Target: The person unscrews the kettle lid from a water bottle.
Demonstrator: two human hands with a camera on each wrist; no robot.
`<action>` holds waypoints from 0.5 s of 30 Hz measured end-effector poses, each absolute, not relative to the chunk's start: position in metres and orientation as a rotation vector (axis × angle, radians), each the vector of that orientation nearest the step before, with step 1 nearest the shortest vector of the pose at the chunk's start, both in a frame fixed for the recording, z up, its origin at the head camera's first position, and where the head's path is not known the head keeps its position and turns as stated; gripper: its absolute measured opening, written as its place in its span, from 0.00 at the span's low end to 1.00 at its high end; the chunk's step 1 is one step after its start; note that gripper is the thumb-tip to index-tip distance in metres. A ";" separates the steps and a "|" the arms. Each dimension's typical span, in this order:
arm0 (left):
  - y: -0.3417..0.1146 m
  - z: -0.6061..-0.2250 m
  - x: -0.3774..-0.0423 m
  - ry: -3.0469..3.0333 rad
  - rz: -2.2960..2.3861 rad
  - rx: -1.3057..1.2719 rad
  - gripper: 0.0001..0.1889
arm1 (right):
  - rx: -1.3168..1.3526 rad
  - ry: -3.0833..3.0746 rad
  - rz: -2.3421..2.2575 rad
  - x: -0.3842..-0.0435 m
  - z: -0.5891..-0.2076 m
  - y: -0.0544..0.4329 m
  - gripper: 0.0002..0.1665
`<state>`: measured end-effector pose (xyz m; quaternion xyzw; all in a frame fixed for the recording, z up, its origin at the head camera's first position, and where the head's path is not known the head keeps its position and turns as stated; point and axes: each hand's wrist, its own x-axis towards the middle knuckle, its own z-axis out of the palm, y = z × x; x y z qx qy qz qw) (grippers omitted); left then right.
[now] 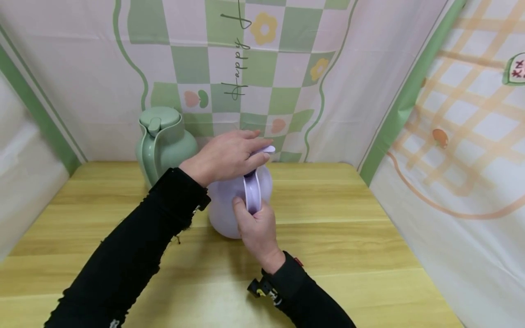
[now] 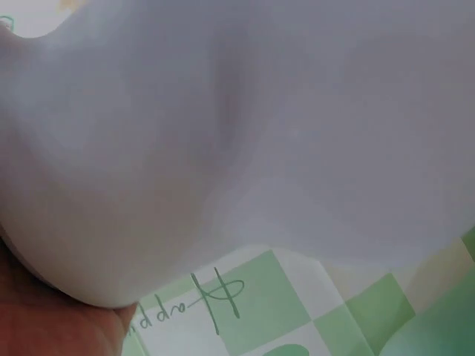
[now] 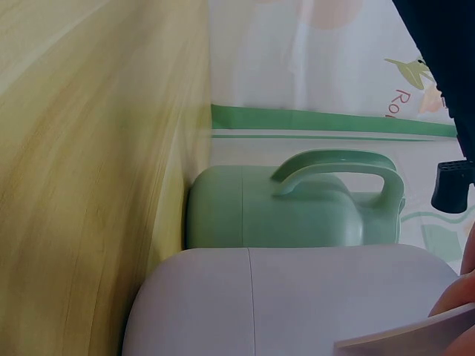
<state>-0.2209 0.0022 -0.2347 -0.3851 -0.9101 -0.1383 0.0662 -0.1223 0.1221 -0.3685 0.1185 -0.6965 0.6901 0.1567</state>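
At the left of the head view, a white cloth (image 1: pixel 24 196) with a green band (image 1: pixel 38 111) borders the table (image 1: pixel 361 241), whose pale yellow wood grain spreads across the lower part of the frame. Across the upper middle, a backdrop (image 1: pixel 262 68) of green and white checks carries flowers and the word "Happy", running sideways. At the right hangs an orange-latticed cloth (image 1: pixel 463 118).

Left of centre, near the table's far edge, stands a green jug (image 1: pixel 176 148); the cuff of the left sleeve (image 1: pixel 135 246), which rises from the lower left, covers part of its base. The left hand (image 1: pixel 229 155) lies over the top of the lavender jug (image 1: pixel 223 209), hiding most of it, with the fingers stretched out. That jug stands upright at mid-frame, in front and to the right of the green one; it fills most of the left wrist view. Below centre, the right hand (image 1: pixel 260 232) wraps its fingers round the jug's handle (image 1: pixel 253 193), thumb to the left. The right sleeve (image 1: pixel 313 294) enters at lower right, a small black device (image 1: pixel 262 290) by its cuff.
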 end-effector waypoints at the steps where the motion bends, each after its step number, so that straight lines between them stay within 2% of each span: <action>1: 0.003 -0.235 -0.220 -2.754 -0.416 -1.149 0.28 | 0.339 -1.994 1.972 -0.122 -0.368 0.122 0.27; 15: 0.013 -0.228 -0.210 -2.876 -0.358 -0.971 0.29 | 0.375 -1.996 1.888 -0.124 -0.370 0.123 0.28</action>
